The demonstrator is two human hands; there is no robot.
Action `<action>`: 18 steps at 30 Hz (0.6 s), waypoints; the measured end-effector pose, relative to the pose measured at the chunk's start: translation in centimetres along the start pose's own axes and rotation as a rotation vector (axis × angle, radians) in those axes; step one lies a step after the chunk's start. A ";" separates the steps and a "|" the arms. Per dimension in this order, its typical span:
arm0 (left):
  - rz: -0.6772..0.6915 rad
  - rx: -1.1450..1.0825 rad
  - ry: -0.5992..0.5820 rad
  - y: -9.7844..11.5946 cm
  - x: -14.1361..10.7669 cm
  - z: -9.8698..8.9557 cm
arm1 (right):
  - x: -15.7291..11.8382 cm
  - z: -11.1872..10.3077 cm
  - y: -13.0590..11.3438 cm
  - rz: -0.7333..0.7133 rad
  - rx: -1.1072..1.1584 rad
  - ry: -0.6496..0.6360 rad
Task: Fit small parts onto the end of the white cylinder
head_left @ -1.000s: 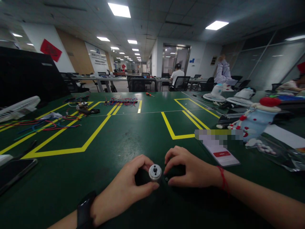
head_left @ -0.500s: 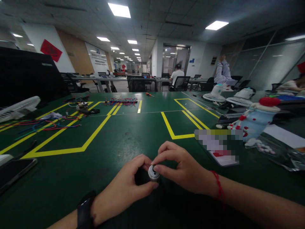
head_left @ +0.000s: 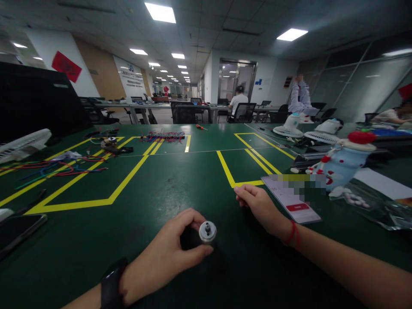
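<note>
Here, low in the frame's centre, the left hand (head_left: pixel 167 257) pinches a small silver motor (head_left: pixel 207 232) on the green table (head_left: pixel 180 180); the right hand (head_left: pixel 259 205), loosely curled and empty, rests beside a phone (head_left: pixel 294 201).

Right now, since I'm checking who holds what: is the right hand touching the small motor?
No, the right hand lies apart on the table, while the left hand alone grips the small motor.
</note>
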State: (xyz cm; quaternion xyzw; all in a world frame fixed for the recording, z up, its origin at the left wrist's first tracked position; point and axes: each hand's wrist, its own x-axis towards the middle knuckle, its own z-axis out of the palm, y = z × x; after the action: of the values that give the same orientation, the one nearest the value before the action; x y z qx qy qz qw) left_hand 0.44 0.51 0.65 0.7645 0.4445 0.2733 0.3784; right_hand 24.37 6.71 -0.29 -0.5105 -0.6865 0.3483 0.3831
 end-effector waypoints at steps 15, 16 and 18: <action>0.019 -0.002 -0.001 -0.3 0.2 0.2 | -2.9 2.1 -4.2 -0.472 -0.168 -0.130; 0.019 0.000 0.002 -0.3 0.2 0.3 | -3.1 2.3 -4.7 -0.496 -0.178 -0.138; 0.018 0.000 0.009 -0.4 0.2 0.3 | -3.1 2.3 -5.3 -0.486 -0.165 -0.123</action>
State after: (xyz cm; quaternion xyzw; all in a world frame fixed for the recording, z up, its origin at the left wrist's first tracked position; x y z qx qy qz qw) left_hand 0.54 0.69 0.12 0.7672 0.4393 0.2801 0.3740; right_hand 20.62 2.29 2.79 -0.3380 -0.8371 0.2190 0.3703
